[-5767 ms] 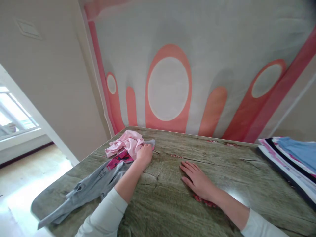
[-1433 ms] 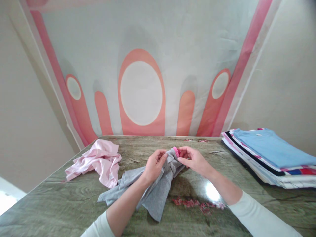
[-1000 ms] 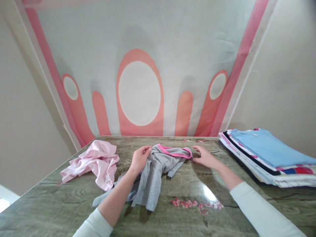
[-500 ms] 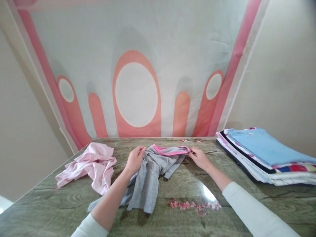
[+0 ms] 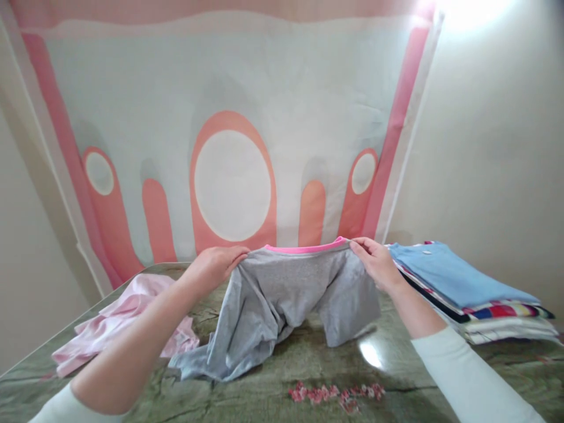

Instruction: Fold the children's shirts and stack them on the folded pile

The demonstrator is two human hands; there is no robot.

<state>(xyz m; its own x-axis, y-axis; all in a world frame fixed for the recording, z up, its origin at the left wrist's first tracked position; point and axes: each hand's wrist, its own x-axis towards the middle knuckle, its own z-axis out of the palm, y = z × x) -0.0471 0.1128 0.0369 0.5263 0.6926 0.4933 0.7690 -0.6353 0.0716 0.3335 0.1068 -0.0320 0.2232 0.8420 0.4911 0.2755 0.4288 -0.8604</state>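
A grey T-shirt (image 5: pixel 295 282) with a pink neckband hangs stretched between my two hands, above the table. My left hand (image 5: pixel 220 264) is closed on its left shoulder, fingers pinching the cloth. At the other shoulder, my right hand (image 5: pixel 374 258) pinches the fabric beside the neckband. The lower left part of the shirt rests bunched on the wood-patterned table (image 5: pixel 247 402). Behind my left forearm lies a crumpled pale pink garment (image 5: pixel 127 305), partly hidden by the arm.
To the right stands a stack of folded clothes with a light blue shirt (image 5: pixel 458 273) on top. A wall hanging with orange arches (image 5: pixel 233 182) rises beyond the table's far edge. Pink blossoms (image 5: pixel 335 393) are printed on the tabletop.
Both hands have lifted the grey T-shirt and moved apart, so its neckline is pulled straight and its body hangs spread out. The view has tilted up slightly.
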